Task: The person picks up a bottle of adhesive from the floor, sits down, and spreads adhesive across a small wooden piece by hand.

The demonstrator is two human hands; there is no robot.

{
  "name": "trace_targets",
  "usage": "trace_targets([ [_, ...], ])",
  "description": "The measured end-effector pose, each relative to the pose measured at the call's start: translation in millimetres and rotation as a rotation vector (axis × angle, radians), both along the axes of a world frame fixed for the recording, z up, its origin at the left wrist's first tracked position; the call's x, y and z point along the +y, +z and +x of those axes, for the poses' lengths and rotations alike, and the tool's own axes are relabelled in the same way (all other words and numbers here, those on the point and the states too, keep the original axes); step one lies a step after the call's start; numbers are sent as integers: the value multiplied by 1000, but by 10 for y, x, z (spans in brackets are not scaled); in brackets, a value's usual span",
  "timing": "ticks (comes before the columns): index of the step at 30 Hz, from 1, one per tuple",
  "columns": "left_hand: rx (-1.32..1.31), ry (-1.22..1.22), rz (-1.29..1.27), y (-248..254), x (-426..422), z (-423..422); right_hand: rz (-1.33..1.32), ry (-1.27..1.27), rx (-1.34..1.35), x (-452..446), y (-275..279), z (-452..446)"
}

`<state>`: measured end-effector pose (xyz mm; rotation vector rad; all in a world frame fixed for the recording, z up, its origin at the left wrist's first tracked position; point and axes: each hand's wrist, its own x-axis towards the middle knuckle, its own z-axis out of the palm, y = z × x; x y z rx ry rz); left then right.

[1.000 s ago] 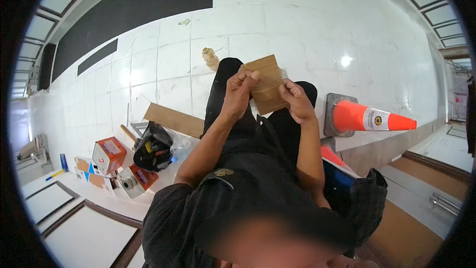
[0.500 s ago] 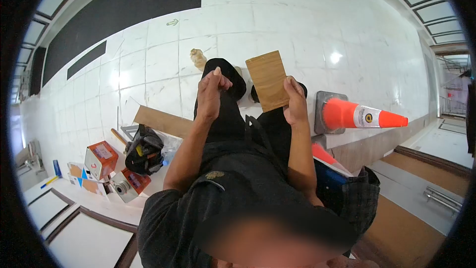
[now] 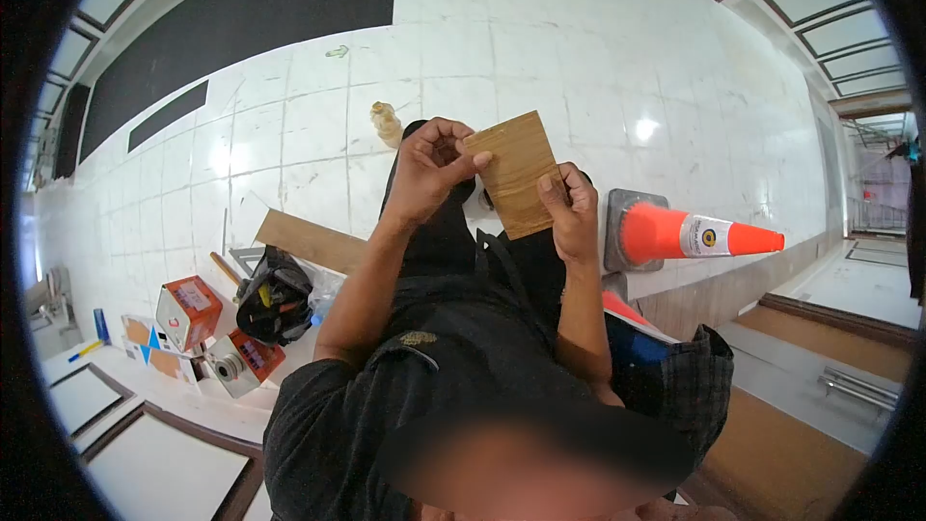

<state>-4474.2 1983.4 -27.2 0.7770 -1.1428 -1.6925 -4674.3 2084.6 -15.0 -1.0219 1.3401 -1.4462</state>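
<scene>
A small rectangular wood-grain board (image 3: 516, 178) is held up over my lap, tilted slightly, its broad face towards me. My right hand (image 3: 571, 207) grips its right edge, thumb on the face and fingers mostly behind. At the board's upper left edge is my left hand (image 3: 436, 169), its thumb lying on the face and the other fingers curled at the corner, partly hidden. Beyond my left knee, a crumpled tan bottle-like thing (image 3: 386, 123) lies on the floor.
An orange traffic cone (image 3: 666, 230) lies at my right. To my left are a brown plank (image 3: 311, 239), a black bag (image 3: 277, 301) holding items, and orange-and-white tins (image 3: 189, 312). White tiled floor (image 3: 569, 48) stretches ahead, with a black strip (image 3: 260, 29) at the far left.
My left hand has moved right and taken hold of the board's left edge; before, it was raised apart from it. The board has shifted slightly down and turned a little.
</scene>
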Motion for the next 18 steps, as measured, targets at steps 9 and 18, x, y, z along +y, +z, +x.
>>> trace_targets([
  [9,-136,-43,-12,45,-87,-14,-3,57,270,26,175,-136],
  [18,100,44,361,-20,-130,-156,-38,-34,160,-4,99,-109],
])
